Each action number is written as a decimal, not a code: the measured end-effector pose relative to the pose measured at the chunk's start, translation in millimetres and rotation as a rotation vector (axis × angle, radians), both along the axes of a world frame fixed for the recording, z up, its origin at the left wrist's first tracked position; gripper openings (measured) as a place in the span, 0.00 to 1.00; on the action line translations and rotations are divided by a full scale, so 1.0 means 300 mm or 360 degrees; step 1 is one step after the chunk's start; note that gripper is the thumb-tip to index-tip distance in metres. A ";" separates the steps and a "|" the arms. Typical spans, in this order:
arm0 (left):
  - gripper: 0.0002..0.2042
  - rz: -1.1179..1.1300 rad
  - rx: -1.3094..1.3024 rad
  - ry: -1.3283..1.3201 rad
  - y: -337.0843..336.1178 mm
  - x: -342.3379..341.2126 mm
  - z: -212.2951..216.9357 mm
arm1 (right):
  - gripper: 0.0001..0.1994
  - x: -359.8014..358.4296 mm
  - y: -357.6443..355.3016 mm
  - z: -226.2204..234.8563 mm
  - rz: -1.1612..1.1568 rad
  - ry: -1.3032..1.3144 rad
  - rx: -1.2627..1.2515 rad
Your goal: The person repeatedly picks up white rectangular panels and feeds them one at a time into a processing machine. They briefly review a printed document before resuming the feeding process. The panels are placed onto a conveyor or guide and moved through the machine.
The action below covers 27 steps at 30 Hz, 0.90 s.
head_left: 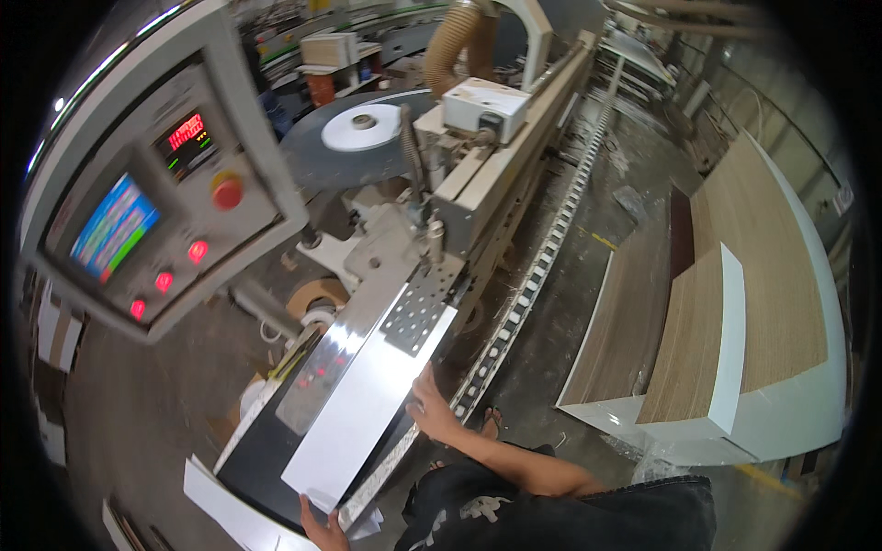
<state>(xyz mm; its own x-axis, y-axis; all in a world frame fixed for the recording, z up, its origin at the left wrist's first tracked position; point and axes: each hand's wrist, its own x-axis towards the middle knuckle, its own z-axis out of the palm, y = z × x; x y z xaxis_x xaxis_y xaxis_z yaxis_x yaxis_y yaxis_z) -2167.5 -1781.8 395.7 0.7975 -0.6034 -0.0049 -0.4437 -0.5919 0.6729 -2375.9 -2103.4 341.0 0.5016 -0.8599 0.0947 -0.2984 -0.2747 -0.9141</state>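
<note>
A long narrow white panel (367, 399) lies flat on the machine's infeed table, its far end beside a perforated metal plate (423, 308). My right hand (434, 409) reaches in from the right and holds the panel's right long edge, fingers against the side. At the near end my left hand (322, 530) grips the panel's end edge with its fingertips; the rest of that hand is cut off by the lower rim. A black table surface (266, 455) shows to the left of the panel.
A control cabinet (266, 170) with screen and red buttons stands at left. Behind the table are a round reel plate (312, 147) and a beige hose (452, 46). A roller track (542, 266) runs along the right. Stacked wood-grain panels (634, 303) stand farther right.
</note>
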 end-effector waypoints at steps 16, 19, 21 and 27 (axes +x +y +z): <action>0.30 -0.0373 0.0032 -0.0463 -0.510 -0.187 0.005 | 0.32 -0.234 -0.536 -0.040 -0.0018 0.0062 0.0079; 0.29 -0.0307 0.0070 -0.0396 -0.615 -0.236 0.008 | 0.33 -0.297 -0.651 0.006 -0.0040 -0.0053 0.0063; 0.28 -0.0323 0.0005 -0.0350 -0.704 -0.273 0.019 | 0.34 -0.350 -0.715 0.009 -0.0122 -0.0156 0.0273; 0.22 -0.0420 -0.0174 -0.0381 -0.888 -0.341 -0.049 | 0.40 -0.448 -0.643 0.083 -0.0155 -0.0943 0.1413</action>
